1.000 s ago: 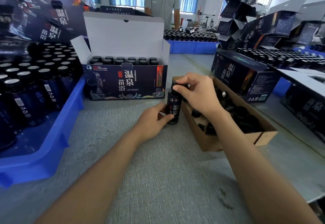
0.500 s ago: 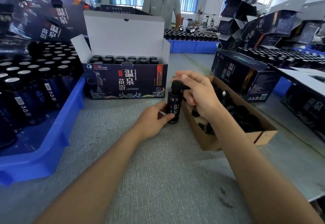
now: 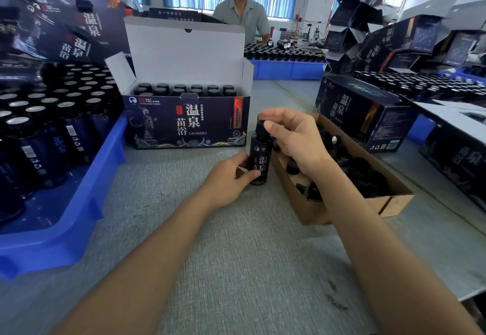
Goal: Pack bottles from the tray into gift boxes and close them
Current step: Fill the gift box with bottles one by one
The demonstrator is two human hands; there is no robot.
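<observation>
Fingers [image 3: 272,125] of the right hand [image 3: 297,142] are curled over the top of a dark bottle [image 3: 259,162], with thumb and forefinger pinching its black cap [image 3: 261,130] from the right side. Lower down, the left hand [image 3: 226,180] grips the same bottle round its bottom half. Its thumb lies across the front of the label and its other fingers are hidden behind the bottle.

The bottle stands upright with its base down at the grey tabletop [image 3: 236,269], the white characters on its label facing the camera. It is just beside the near left corner of a shallow brown cardboard box [image 3: 394,204], which holds a heap of loose black caps [image 3: 355,174]. The right wrist passes over that box's left edge.

Just behind the bottle and to its left stands an open gift box [image 3: 184,124], dark blue with large white characters, its white lid flap [image 3: 184,53] raised. Two rows of capped bottles [image 3: 184,90] show above its front wall. To the left, a blue tray [image 3: 105,166] carries many more upright bottles with silvery tops [image 3: 39,137].

To the right, behind the cardboard box, lies a closed gift box [image 3: 363,113]. Farther back a second blue tray [image 3: 286,70] full of bottles sits on the tabletop, and a person in a pale shirt [image 3: 242,13] stands behind it. A pile of empty dark boxes [image 3: 368,19] rises at the upper right.
</observation>
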